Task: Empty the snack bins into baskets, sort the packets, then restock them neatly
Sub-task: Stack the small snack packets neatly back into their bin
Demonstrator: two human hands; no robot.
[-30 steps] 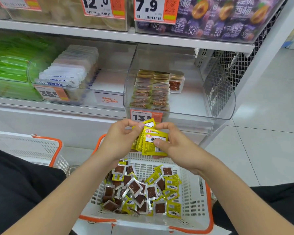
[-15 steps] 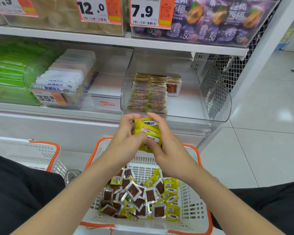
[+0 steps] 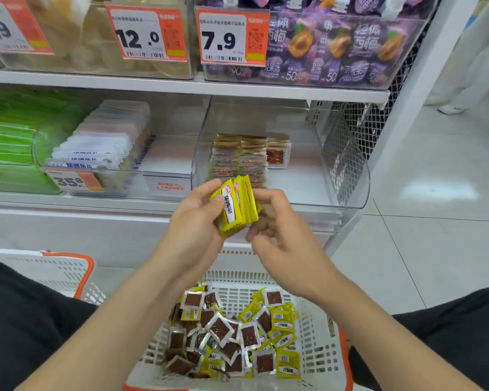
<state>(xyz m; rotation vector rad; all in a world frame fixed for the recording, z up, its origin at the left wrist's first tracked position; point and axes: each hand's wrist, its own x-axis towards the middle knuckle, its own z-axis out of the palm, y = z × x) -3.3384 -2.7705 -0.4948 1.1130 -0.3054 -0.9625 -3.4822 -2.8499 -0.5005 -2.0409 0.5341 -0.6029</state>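
Held item: packet stack (image 3: 237,206), my left hand (image 3: 194,221) on its left side, my right hand (image 3: 277,230) on its right.
Behind the grip: shelf bin (image 3: 347,176), with packet rows (image 3: 239,156) in its left part.
Below the grip, nearer me: basket (image 3: 316,348), with loose packets (image 3: 237,331) in it.
Far left of the grip: second basket (image 3: 54,268).

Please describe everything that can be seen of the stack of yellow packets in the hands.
The stack of yellow packets is several thin, glossy sachets with zigzag edges, pressed face to face; the front one bears a white label and a red logo. It stands on edge, tilted, before the clear bin. The left hand pinches it, thumb on front; the right hand holds its right side with curled fingers.
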